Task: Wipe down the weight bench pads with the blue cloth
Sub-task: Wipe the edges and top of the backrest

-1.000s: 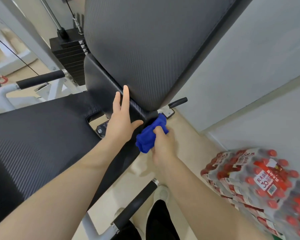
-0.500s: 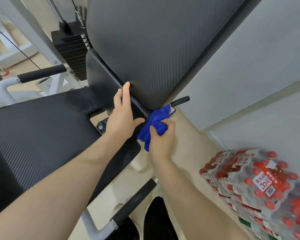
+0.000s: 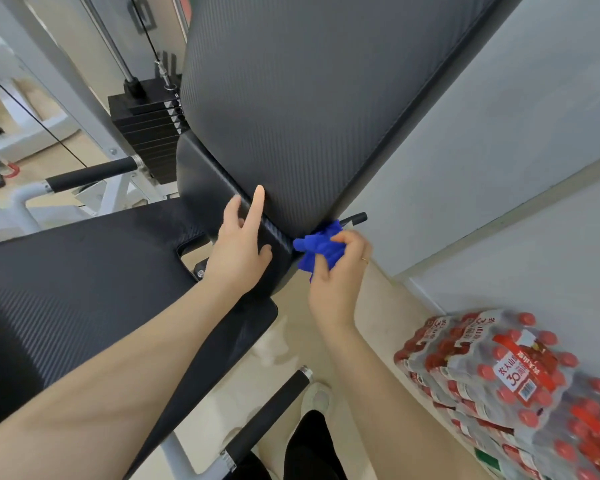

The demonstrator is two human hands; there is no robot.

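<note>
The upright black back pad point(image 3: 309, 109) fills the top centre, and the flat black seat pad point(image 3: 77, 289) spreads out at the left. My left hand point(image 3: 239, 247) lies flat against the lower edge of the back pad, fingers spread and pointing up. My right hand point(image 3: 336, 282) is closed on the bunched blue cloth point(image 3: 317, 249), which is pressed against the bottom right corner of the back pad. Part of the cloth is hidden behind my fingers.
A black weight stack point(image 3: 146, 133) with a cable stands behind the bench. Black foam-grip handles stick out at the left point(image 3: 90, 176), behind the cloth point(image 3: 354, 219) and below the seat point(image 3: 267, 420). Shrink-wrapped packs of red-capped bottles point(image 3: 513, 386) lie at the lower right, by a grey wall point(image 3: 499, 116).
My right hand has carried the cloth up from below the back pad's corner to against that corner. My left hand has stayed on the pad's lower edge.
</note>
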